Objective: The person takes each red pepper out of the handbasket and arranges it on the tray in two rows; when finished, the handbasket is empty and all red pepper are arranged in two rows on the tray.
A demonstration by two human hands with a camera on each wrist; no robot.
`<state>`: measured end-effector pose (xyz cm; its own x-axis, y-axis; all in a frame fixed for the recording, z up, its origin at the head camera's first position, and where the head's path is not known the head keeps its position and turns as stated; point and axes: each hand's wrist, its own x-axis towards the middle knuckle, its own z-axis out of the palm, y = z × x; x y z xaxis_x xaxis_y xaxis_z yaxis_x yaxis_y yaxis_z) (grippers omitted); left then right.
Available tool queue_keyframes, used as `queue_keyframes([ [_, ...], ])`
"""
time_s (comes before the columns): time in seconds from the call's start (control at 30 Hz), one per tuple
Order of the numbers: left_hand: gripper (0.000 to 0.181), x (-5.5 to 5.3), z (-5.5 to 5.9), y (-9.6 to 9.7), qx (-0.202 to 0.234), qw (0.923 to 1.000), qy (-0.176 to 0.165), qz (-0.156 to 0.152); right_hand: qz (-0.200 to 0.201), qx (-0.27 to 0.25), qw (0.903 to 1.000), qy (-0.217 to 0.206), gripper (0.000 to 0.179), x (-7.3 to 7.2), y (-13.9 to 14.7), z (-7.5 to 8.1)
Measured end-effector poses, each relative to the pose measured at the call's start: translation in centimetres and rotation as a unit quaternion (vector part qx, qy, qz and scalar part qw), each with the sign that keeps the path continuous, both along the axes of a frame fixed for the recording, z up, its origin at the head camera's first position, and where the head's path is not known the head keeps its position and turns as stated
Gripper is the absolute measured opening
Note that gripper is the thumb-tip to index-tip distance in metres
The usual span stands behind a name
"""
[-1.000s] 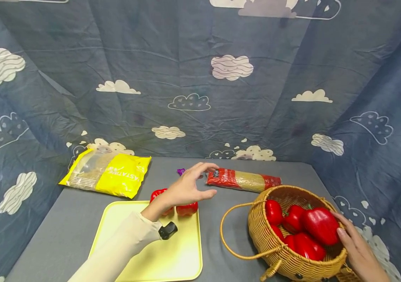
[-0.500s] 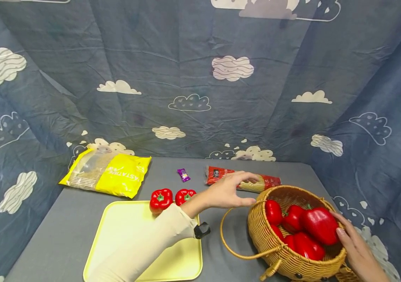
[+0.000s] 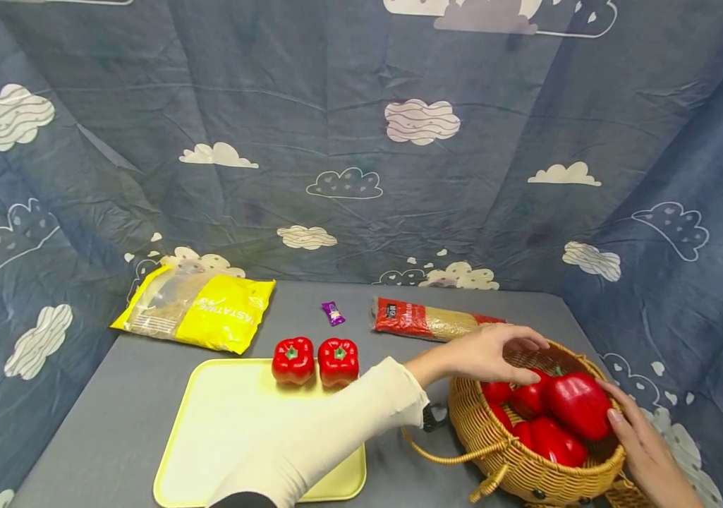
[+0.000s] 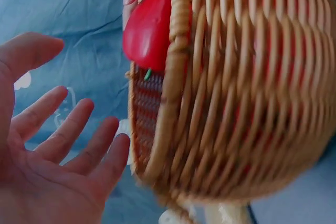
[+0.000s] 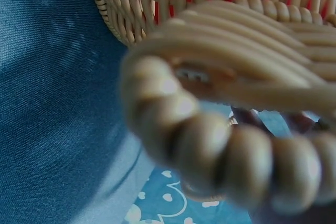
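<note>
A tan wicker basket [image 3: 472, 423] stands tilted at the right, with several red bell peppers [image 3: 580, 403] inside. My left hand [image 3: 491, 353] is over the basket's left rim, fingers spread and holding nothing; its fingertips are near the peppers. In the left wrist view, that hand [image 4: 58, 161] is apart from the wicker and from a pepper [image 4: 149, 30] at the mouth. My right hand [image 3: 649, 448] holds the basket's right rim, the thumb beside the largest pepper. In the right wrist view, a basket handle [image 5: 247, 166] largely hides that hand.
Two red bell peppers [image 3: 293, 361] sit at the far right edge of a pale yellow tray [image 3: 209, 416]. Behind them lie a yellow pasta bag [image 3: 224, 314], a small purple wrapped candy [image 3: 333, 313] and a red noodle packet [image 3: 444, 323]. A blue cloud-print cloth [image 3: 336, 141] encloses the table.
My left hand has moved right from above the tray and its two peppers to the basket's mouth, uncovering those peppers and the candy. The right hand stays on the rim.
</note>
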<state>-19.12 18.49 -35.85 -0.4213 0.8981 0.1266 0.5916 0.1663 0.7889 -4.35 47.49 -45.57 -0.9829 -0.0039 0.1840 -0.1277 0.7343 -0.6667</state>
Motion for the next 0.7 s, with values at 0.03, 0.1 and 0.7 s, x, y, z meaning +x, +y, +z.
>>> queue_keyframes([
  [0.03, 0.052, 0.0, -0.1, 0.6, 0.000, 0.9998, -0.021, -0.004, -0.002, 0.001, 1.0000, -0.001, 0.052, 0.0, 0.0, 0.0],
  [0.1, 0.053, 0.0, -0.4, 1.6, 0.001, 0.9974, -0.072, -0.008, -0.002, 0.001, 1.0000, 0.000, 0.052, 0.0, 0.1, 0.0],
  [0.7, 0.058, 0.9, -2.9, 5.8, -0.015, 0.9769, -0.212, 0.025, -0.020, -0.001, 0.9997, -0.011, 0.052, 0.2, -0.5, 0.3],
])
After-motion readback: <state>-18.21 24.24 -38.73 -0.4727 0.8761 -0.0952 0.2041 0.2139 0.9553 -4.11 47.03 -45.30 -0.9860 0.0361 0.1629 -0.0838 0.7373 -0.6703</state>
